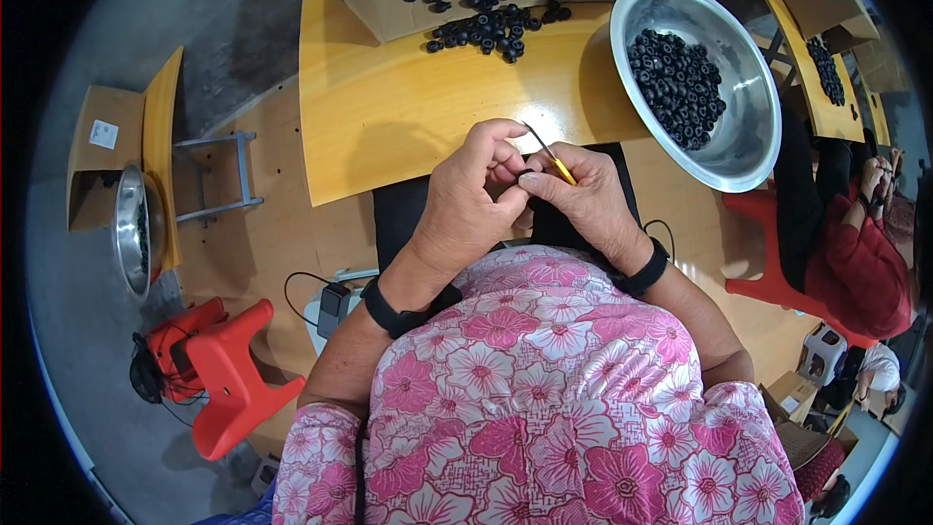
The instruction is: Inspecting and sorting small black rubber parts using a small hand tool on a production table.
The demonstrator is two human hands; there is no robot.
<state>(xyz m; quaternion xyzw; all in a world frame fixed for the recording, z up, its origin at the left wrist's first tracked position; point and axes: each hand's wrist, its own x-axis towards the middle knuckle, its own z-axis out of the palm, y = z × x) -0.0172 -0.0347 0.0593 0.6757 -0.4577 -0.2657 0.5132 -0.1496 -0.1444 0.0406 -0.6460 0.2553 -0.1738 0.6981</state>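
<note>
My left hand (468, 196) and my right hand (581, 199) meet in front of my chest, fingertips together. Between them sits a small black ring (525, 173), pinched by my left fingers. My right hand grips a thin metal tool with a yellow handle (554, 160), its tip pointing up and away. Both wrists wear black bands. A black cloth lies under my hands at the near edge of the yellow table (408, 117).
A steel bowl (753, 131) with several black rings stands at the right. A cardboard box (389, 10) full of black rings and a loose pile (491, 29) lie at the far edge. Red stools stand at lower left. Another person in red sits at the right.
</note>
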